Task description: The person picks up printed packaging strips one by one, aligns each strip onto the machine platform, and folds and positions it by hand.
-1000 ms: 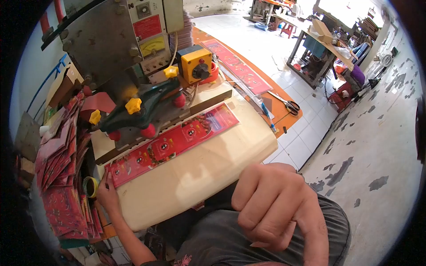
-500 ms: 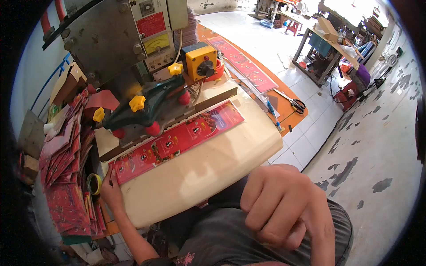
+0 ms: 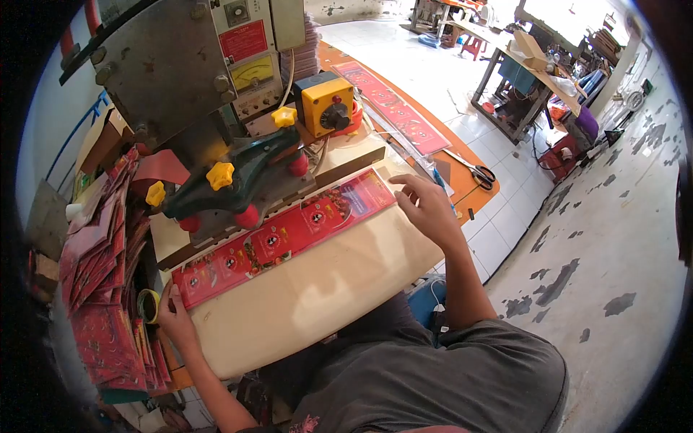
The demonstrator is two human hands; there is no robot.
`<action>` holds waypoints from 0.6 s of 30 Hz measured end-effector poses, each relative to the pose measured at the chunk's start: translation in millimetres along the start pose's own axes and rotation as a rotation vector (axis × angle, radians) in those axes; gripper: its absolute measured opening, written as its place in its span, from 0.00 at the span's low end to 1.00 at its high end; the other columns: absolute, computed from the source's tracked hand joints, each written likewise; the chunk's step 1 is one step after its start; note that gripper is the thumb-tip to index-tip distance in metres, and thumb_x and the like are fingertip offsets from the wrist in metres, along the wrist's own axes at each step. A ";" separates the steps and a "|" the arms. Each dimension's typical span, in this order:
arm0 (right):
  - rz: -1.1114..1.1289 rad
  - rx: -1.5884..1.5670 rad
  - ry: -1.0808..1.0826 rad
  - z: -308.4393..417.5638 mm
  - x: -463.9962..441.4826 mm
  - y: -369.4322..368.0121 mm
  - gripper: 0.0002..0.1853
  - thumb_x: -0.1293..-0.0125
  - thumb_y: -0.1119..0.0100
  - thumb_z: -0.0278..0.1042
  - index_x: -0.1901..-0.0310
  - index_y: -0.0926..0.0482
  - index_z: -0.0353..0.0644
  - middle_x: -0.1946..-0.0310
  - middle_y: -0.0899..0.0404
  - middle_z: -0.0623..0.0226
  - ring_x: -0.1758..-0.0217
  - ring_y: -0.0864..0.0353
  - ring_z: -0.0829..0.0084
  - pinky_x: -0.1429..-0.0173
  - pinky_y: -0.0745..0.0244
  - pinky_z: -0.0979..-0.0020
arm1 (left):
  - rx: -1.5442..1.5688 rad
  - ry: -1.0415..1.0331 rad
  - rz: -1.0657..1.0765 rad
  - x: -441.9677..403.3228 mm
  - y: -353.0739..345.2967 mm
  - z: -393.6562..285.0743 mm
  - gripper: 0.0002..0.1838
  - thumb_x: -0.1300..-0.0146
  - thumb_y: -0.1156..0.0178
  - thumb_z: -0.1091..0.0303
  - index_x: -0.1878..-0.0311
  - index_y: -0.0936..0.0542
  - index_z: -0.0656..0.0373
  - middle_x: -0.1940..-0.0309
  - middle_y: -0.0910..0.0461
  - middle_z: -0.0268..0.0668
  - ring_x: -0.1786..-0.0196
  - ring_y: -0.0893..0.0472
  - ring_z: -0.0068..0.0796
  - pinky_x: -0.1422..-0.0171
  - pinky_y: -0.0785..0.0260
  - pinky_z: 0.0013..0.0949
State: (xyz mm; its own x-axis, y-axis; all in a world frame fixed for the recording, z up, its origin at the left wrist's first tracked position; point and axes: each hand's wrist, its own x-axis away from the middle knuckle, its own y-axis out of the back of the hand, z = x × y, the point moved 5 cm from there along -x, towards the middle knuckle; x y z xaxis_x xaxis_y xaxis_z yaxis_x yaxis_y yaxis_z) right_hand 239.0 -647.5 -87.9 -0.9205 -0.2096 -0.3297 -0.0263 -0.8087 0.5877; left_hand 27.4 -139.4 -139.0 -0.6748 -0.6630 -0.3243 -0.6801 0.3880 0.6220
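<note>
Dk grey shirt (image 3: 433,379), short sleeves (image 3: 516,346), pink print (image 3: 304,423) (small, L side); dk trousers (image 3: 382,317).

Red strip (image 3: 283,238), yellow meter (image 3: 253,75) — lettering illegible.

Bright daylight from the top right, overexposed floor (image 3: 390,50), soft shadows, fisheye curvature, black vignetted edges

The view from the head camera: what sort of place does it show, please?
Probably a small workshop that handles printed sheets. A large grey metal machine with a yellow dial gauge, a heap of red printed sheets, and black-handled metal scissors on an orange table suggest this.
</note>
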 end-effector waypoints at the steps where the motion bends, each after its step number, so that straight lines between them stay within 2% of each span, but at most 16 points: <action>1: -0.104 0.244 -0.012 -20.9 -2.4 -2.2 0.15 0.29 0.39 0.41 0.51 0.15 0.36 0.71 0.18 0.60 0.68 0.17 0.67 0.59 0.24 0.66 | 0.012 -0.011 0.009 -1.1 -0.7 0.7 0.25 0.21 0.43 0.54 0.37 0.18 0.67 0.45 0.14 0.51 0.43 0.15 0.43 0.35 0.28 0.38; 5: -0.145 0.337 -0.128 -53.8 -14.0 -12.0 0.16 0.29 0.37 0.41 0.50 0.14 0.37 0.69 0.16 0.57 0.66 0.15 0.67 0.58 0.23 0.63 | -0.047 -0.025 0.071 -3.5 -3.6 5.0 0.25 0.21 0.44 0.54 0.36 0.19 0.67 0.44 0.14 0.52 0.42 0.16 0.43 0.36 0.28 0.39; 7: -0.054 0.151 -0.291 -62.4 -20.9 -14.2 0.18 0.30 0.36 0.44 0.51 0.15 0.36 0.67 0.15 0.56 0.65 0.15 0.66 0.56 0.22 0.64 | -0.050 -0.016 0.071 -4.6 -5.2 9.7 0.24 0.22 0.44 0.55 0.36 0.19 0.67 0.44 0.15 0.52 0.42 0.16 0.45 0.36 0.28 0.40; 8: -0.055 0.152 -0.292 -61.8 -23.3 -14.5 0.18 0.30 0.36 0.44 0.51 0.15 0.36 0.67 0.15 0.56 0.65 0.15 0.66 0.56 0.22 0.64 | -0.050 -0.008 0.072 -5.0 -6.3 11.4 0.24 0.22 0.44 0.56 0.36 0.19 0.66 0.44 0.15 0.53 0.42 0.16 0.46 0.36 0.28 0.40; 10: 0.026 0.106 -0.302 -59.8 -28.8 -22.9 0.19 0.32 0.34 0.46 0.52 0.15 0.36 0.61 0.13 0.47 0.58 0.13 0.55 0.49 0.19 0.57 | -0.058 -0.032 0.070 -5.4 -6.9 11.6 0.24 0.22 0.44 0.56 0.36 0.19 0.66 0.44 0.15 0.53 0.42 0.16 0.47 0.36 0.28 0.41; 11: 0.025 0.106 -0.301 -59.4 -30.7 -24.6 0.19 0.32 0.34 0.46 0.52 0.15 0.36 0.61 0.13 0.47 0.58 0.13 0.55 0.49 0.19 0.57 | -0.068 -0.054 0.068 -5.6 -7.1 11.0 0.23 0.22 0.44 0.57 0.35 0.19 0.66 0.44 0.15 0.54 0.43 0.16 0.48 0.36 0.28 0.41; 13: 0.023 0.110 -0.181 -53.6 -35.0 -28.2 0.20 0.31 0.34 0.46 0.55 0.15 0.33 0.64 0.13 0.50 0.65 0.13 0.58 0.55 0.18 0.60 | -0.081 -0.066 0.072 -5.8 -6.2 9.7 0.23 0.22 0.44 0.57 0.35 0.19 0.66 0.44 0.15 0.54 0.43 0.16 0.49 0.36 0.28 0.41; 14: 0.025 0.110 -0.182 -52.9 -37.0 -29.1 0.20 0.31 0.34 0.46 0.55 0.15 0.33 0.64 0.13 0.50 0.65 0.13 0.58 0.55 0.18 0.60 | -0.095 -0.077 0.076 -5.6 -5.5 9.6 0.23 0.22 0.44 0.58 0.35 0.19 0.67 0.44 0.15 0.53 0.43 0.16 0.49 0.36 0.28 0.41; 16: 0.048 -0.085 -0.364 -60.0 -39.9 -33.4 0.19 0.31 0.34 0.45 0.59 0.15 0.32 0.69 0.15 0.55 0.73 0.15 0.65 0.63 0.20 0.65 | -0.091 -0.084 0.082 -7.0 -6.1 16.0 0.23 0.22 0.44 0.57 0.35 0.19 0.67 0.44 0.15 0.53 0.43 0.16 0.49 0.36 0.28 0.41; 18: 0.083 -0.133 -0.360 -68.3 -48.3 -38.3 0.18 0.31 0.34 0.44 0.60 0.15 0.31 0.71 0.16 0.58 0.74 0.17 0.69 0.65 0.22 0.67 | -0.088 -0.093 0.089 -5.9 -4.9 11.8 0.24 0.22 0.44 0.57 0.35 0.19 0.67 0.44 0.15 0.53 0.43 0.16 0.49 0.36 0.28 0.41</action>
State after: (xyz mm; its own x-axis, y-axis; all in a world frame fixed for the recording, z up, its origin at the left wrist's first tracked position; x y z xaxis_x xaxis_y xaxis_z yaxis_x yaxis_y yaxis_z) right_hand 311.1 -644.0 -145.0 -0.9959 -0.0902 0.0090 0.0829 -0.8660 0.4932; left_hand 31.4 -129.8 -148.5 -0.7574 -0.5650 -0.3272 -0.5916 0.3819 0.7101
